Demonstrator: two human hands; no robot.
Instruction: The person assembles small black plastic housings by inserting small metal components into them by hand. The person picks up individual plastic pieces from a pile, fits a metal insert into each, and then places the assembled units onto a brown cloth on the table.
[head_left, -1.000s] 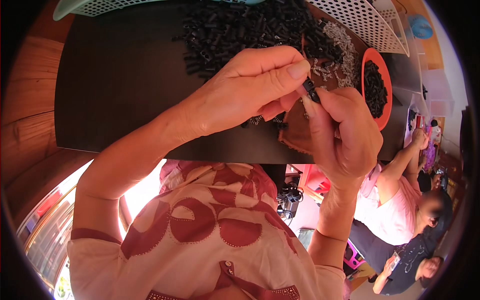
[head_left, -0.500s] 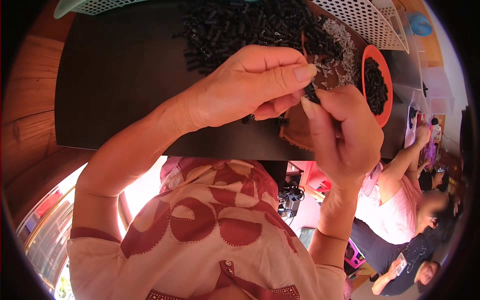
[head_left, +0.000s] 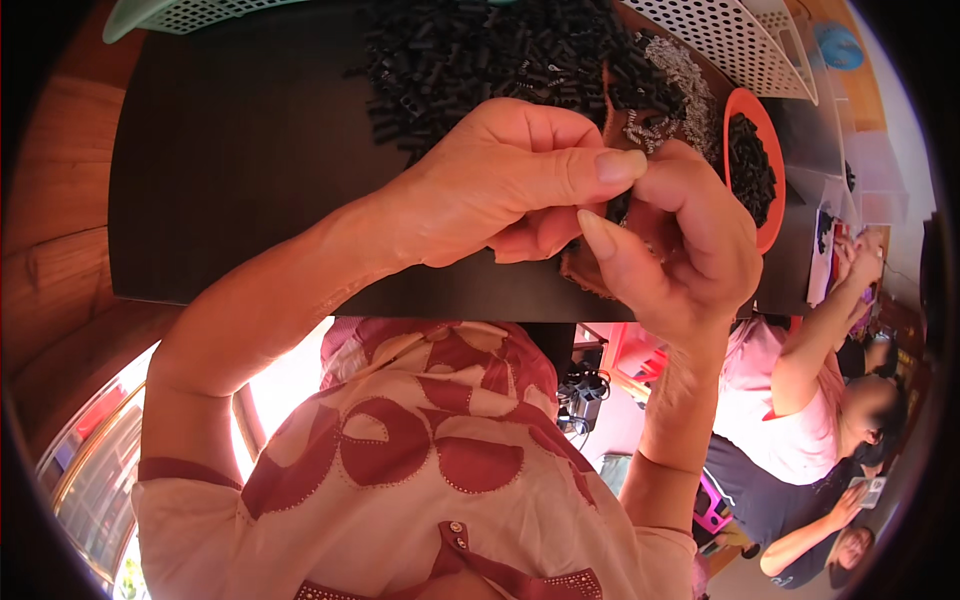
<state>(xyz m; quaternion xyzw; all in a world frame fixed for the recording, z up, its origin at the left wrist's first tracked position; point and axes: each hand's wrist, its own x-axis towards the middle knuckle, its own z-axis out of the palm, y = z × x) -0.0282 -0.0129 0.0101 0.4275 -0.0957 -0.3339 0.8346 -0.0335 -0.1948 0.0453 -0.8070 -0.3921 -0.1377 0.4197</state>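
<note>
My left hand (head_left: pixel 510 185) is closed in a pinch, thumb over curled fingers, above the table. Just under its thumb tip shows a small black tube (head_left: pixel 618 207), mostly hidden by the fingers. My right hand (head_left: pixel 695 245) meets it from the right, its bent index finger touching the left thumb tip. The right thumb stands apart from that finger, while the other fingers curl into the palm around something too small to make out. Beyond both hands lies a heap of black tubes (head_left: pixel 480 60), with a pile of small metal springs (head_left: pixel 685 85) beside it.
A brown cloth (head_left: pixel 585 272) lies under the hands on the dark table (head_left: pixel 230 170). To the right stands an orange bowl (head_left: pixel 768 150) of black pieces. A white perforated basket (head_left: pixel 720 40) and a green basket (head_left: pixel 180 12) edge the far side. Co-workers sit at right.
The right thumb has drawn away from the black tube, and the right index finger has risen to the left thumb tip. My left hand has shifted slightly. At right, a co-worker's arms have moved.
</note>
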